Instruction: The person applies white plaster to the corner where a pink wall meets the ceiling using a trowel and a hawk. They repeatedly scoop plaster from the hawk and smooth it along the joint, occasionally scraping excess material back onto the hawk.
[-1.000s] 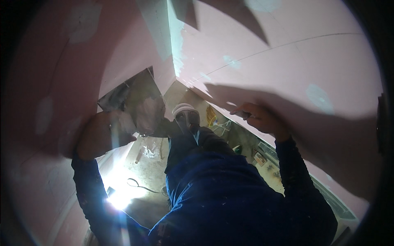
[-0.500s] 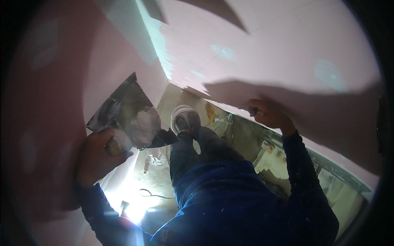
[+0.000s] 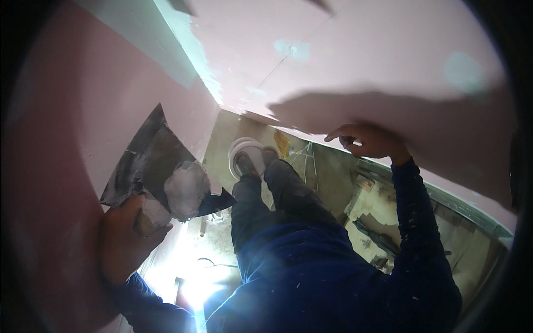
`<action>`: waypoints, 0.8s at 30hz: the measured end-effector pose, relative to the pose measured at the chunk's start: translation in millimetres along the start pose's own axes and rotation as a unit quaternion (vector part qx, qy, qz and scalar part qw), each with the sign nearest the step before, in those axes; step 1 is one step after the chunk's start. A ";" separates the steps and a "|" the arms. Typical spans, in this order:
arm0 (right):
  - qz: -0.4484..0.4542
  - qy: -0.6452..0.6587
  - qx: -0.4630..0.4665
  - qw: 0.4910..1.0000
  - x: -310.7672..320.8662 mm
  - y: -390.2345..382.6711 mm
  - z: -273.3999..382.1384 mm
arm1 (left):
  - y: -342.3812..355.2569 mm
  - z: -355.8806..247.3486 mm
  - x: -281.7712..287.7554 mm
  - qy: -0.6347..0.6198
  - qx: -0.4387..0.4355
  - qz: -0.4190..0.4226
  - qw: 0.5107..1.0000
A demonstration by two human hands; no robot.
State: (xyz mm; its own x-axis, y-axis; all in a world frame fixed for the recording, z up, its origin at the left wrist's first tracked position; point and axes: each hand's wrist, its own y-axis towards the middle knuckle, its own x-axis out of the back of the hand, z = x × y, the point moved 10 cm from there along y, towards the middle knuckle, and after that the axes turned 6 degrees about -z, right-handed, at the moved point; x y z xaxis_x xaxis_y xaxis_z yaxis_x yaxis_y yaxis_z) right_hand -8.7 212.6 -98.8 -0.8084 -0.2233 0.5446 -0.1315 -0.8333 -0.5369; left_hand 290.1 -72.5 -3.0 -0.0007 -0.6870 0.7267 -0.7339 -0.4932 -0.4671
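Board [image 3: 158, 147], dark and angular, is at the person's left, between the left wall [image 3: 119, 100] and the legs [image 3: 252, 208], bearing a pale lump of putty [image 3: 187, 190] near its lower edge. It looks thin, fairly stiff and light in itself; the putty looks soft, damp and apt to slide if the board tips, so a bare edge or the underside seems the best hold. The left hand [image 3: 125, 236] grips the board at its near-left side, thumb toward the putty. The right hand [image 3: 377, 143] is beside the right wall [image 3: 366, 61], forefinger reaching out, other fingers curled; whether it holds anything cannot be told. Beneath lies the floor [image 3: 222, 127], with a lamp [image 3: 195, 294] glaring at lower left.
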 end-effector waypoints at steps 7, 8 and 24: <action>-0.007 -0.034 -0.040 0.999 -2.0 3.8 -0.4 | -9.8 19.8 -3.7 0.054 -0.037 -0.037 0.997; -0.038 -0.026 -0.003 0.999 3.7 7.5 9.8 | -6.6 25.3 -7.9 0.051 -0.047 -0.044 0.997; -0.299 -0.209 0.006 0.931 -20.7 -45.3 -18.5 | 7.0 111.1 -213.6 -0.092 -0.039 -0.146 0.984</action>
State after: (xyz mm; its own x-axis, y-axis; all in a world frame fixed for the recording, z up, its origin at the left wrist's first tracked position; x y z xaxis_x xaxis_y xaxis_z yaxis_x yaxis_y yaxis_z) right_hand 3.4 264.4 -97.6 -0.2988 0.1061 0.9484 -0.4781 -0.8767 -0.0526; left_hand 360.6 11.5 -217.4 0.3360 -0.6096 0.7180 -0.7345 -0.6468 -0.2055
